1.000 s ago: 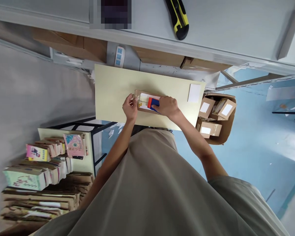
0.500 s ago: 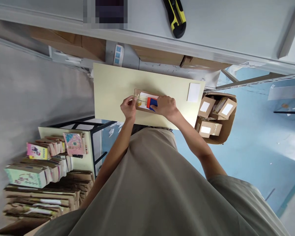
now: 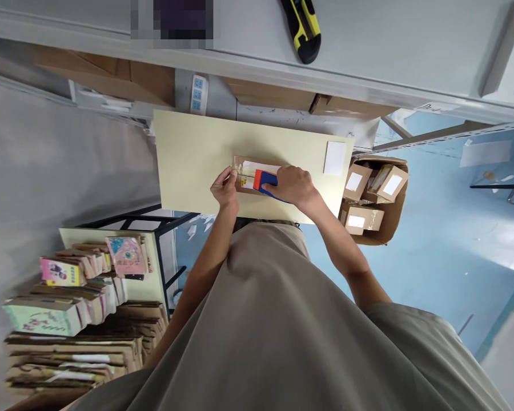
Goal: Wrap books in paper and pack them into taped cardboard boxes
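A small brown cardboard box [image 3: 247, 189] with a white label lies lengthwise on the pale yellow board. My right hand [image 3: 294, 184] is wrapped round an orange and blue tape dispenser [image 3: 265, 180] over the middle of the box. At the box's left end, my left hand [image 3: 226, 187] has its thumb and fingers pinched together on clear packing tape [image 3: 237, 165]. The tape runs along the box top toward the dispenser. The right end of the box is partly hidden under my right hand.
The board [image 3: 188, 160] carries a white card [image 3: 334, 158] at its right. An open carton [image 3: 396, 220] of small boxes stands on the right. Books [image 3: 43, 317] and flattened cardboard [image 3: 72, 348] are stacked lower left. A yellow-black utility knife [image 3: 303, 31] lies on the shelf above.
The view has shifted slightly. My right hand and the dispenser have tilted a little, showing more of its blue body. My left hand stays at the box's left end.
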Tool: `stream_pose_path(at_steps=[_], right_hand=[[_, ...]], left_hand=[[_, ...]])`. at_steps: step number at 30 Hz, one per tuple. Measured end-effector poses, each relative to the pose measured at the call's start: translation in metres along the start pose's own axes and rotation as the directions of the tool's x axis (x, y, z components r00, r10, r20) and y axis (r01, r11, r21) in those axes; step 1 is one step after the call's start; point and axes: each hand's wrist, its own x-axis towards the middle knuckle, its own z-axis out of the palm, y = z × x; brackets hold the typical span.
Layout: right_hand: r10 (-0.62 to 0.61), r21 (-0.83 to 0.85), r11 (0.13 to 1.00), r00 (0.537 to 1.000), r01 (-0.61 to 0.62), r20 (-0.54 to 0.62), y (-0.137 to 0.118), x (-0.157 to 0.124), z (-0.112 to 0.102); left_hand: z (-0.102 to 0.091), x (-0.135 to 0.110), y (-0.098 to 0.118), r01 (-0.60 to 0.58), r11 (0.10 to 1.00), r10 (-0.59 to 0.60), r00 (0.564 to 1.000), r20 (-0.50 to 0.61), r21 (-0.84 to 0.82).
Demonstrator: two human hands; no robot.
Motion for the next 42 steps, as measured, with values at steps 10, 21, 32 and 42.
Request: stream_pose_path(at_steps=[10, 21, 32, 42], right_hand=[[0.164, 0.016, 0.986, 0.984, -0.166, 0.069, 0.093, -0.061, -0.015], [0.182, 0.139, 0.971, 0.977, -0.196, 0.11, 0.144, -0.077, -0.003], [0.084, 0.117, 0.988, 0.991, -0.096, 0.105, 0.146, -0.052, 0.011], [0.212, 0.013, 0.977, 0.977, -0.212, 0.007, 0.106, -0.008, 0.063]], left_hand=[[0.008, -0.009, 0.006, -0.031, 0.989, 0.027, 0.999, 0.031, 0.148], [0.01, -0.004, 0.002, -0.08, 0.981, 0.069, 0.995, 0.069, 0.179], [-0.032, 0.03, 0.026, -0.142, 0.96, 0.154, 0.988, -0.032, 0.242], [-0.029, 0.029, 0.028, -0.185, 0.941, 0.191, 0.982, 0.007, 0.282]])
